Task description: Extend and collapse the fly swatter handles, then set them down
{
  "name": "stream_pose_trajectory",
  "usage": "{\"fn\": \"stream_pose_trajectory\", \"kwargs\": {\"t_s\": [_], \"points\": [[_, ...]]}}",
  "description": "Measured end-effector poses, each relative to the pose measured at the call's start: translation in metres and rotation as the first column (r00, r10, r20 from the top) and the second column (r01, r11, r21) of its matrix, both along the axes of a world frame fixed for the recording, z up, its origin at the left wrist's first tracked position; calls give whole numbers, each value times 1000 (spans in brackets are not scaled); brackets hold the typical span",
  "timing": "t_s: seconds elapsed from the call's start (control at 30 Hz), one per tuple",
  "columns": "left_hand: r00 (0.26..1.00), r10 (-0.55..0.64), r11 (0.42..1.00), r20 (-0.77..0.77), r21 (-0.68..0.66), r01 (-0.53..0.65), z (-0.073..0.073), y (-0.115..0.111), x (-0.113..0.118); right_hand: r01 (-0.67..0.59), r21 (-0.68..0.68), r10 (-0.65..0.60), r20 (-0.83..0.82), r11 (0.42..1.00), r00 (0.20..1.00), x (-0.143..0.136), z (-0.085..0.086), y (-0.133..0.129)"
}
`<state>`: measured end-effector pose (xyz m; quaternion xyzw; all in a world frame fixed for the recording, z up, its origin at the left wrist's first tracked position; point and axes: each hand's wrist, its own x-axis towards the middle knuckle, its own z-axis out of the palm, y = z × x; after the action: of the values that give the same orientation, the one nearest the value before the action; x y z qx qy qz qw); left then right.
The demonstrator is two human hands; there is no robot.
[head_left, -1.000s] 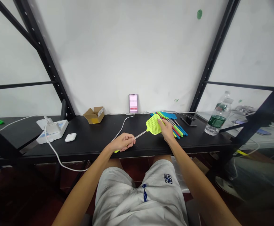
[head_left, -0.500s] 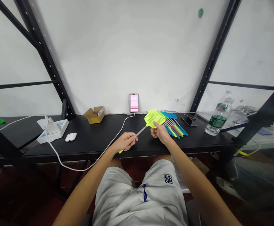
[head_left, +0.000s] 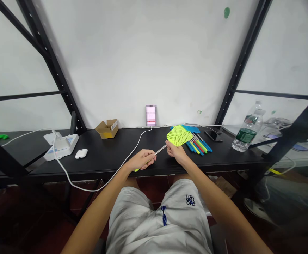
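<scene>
A yellow-green fly swatter (head_left: 179,135) with a perforated head is held above the front of the black desk (head_left: 101,151). My left hand (head_left: 143,158) is closed round its handle, whose yellow-green end sticks out below the fist. Where the metal rod meets the head, my right hand (head_left: 175,151) pinches it. Between the two hands the bare rod shows. Just behind and right of the swatter's head lies a row of several more fly swatters (head_left: 198,143), with blue, yellow, red and green handles; the held head partly covers them.
A lit phone (head_left: 151,115) leans on the wall, its white cable (head_left: 124,159) running across the desk. An open cardboard box (head_left: 107,129), a white earphone case (head_left: 81,153) and a power strip (head_left: 64,146) lie left. A dark phone (head_left: 213,135) and a water bottle (head_left: 246,134) are right.
My right hand has slid from the swatter's head down to its neck and now grips there. The head has shifted slightly right. My left hand keeps its hold on the handle.
</scene>
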<state>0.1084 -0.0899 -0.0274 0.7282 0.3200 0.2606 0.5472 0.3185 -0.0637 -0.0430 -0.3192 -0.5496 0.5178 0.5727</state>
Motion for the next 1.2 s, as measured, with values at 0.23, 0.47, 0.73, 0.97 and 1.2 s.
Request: {"fn": "stream_pose_trajectory", "kwargs": {"t_s": [0.23, 0.47, 0.73, 0.97, 1.2], "points": [[1000, 9, 1000, -6, -7, -9, 5, -2, -2, -31, -28, 30, -13, 999, 999, 4, 2, 2], [999, -18, 1000, -51, -5, 18, 5, -2, -5, 123, -1, -123, -120, 992, 985, 59, 15, 18], [997, -37, 999, -64, -14, 36, 6, -2, -4, 132, 11, -130, -115, 991, 985, 86, 16, 25], [998, -21, 1000, -58, -14, 20, 4, 0, -4, 269, -65, -276, -163, 961, 947, 63, 7, 28], [997, -33, 999, -76, -1, 33, 4, 0, -3, 340, -125, -360, -237, 932, 902, 64, 6, 30]]}}
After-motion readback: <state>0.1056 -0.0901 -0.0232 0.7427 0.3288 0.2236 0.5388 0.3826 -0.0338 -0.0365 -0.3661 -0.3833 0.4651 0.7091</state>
